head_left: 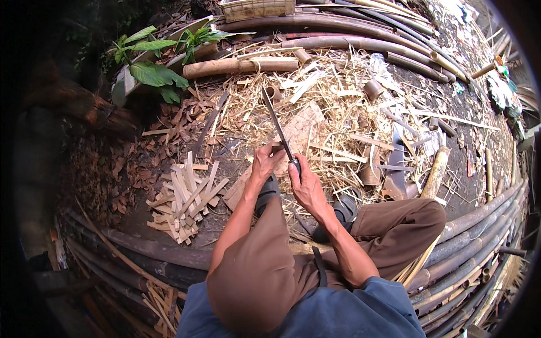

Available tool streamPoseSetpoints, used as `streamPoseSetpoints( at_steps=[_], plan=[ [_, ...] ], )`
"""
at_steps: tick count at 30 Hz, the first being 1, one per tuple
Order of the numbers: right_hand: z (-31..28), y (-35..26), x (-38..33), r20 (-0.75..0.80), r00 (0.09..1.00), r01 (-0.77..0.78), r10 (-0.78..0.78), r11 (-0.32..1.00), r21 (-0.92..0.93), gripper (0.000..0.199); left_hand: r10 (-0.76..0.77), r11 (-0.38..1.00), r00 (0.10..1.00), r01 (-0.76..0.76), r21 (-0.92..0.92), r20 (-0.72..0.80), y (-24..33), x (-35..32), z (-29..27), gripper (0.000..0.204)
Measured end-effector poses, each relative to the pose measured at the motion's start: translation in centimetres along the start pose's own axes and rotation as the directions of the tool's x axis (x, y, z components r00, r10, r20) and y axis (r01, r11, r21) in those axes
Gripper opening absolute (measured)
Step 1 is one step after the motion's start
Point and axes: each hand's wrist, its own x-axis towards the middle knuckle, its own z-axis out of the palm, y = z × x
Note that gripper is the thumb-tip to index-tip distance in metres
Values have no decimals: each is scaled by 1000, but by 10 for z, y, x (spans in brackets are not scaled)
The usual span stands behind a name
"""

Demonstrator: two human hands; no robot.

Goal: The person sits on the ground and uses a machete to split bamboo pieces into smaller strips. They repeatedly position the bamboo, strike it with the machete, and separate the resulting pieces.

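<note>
In my right hand is the black handle of a long knife, its narrow blade slanting away to the upper left. My left hand is closed beside the blade, pinching a small brownish piece of bamboo against or very close to it; the fingers hide most of that piece. Beneath both hands, a worn wooden plank lies slanted on the ground between my feet. Left of my left forearm is a loose pile of pale split bamboo strips.
Straw-like shavings cover the ground ahead. A hand saw and a cut bamboo length lie to the right. Bamboo poles are stacked at the back, with more poles around me. A leafy plant stands far left.
</note>
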Motion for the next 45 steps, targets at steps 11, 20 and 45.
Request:
streamPoseSetpoints(
  at_steps=[11, 20, 45],
  plan=[
    [8, -10, -15, -62, 997, 57, -56, 998, 18, 31, 123, 979, 990, -133, -156, -71, -21, -1, 8, 23],
    [-23, -41, -25, -100, 987, 122, -129, 990, -73, 26, 246, 950, 969, -240, -198, 8, 27, 11, -10, 20],
    [-16, -29, -27, 10, 999, -34, 32, 956, 293, 30, 206, 962, 978, -210, -175, -44, 13, -2, 6, 19]
  ],
)
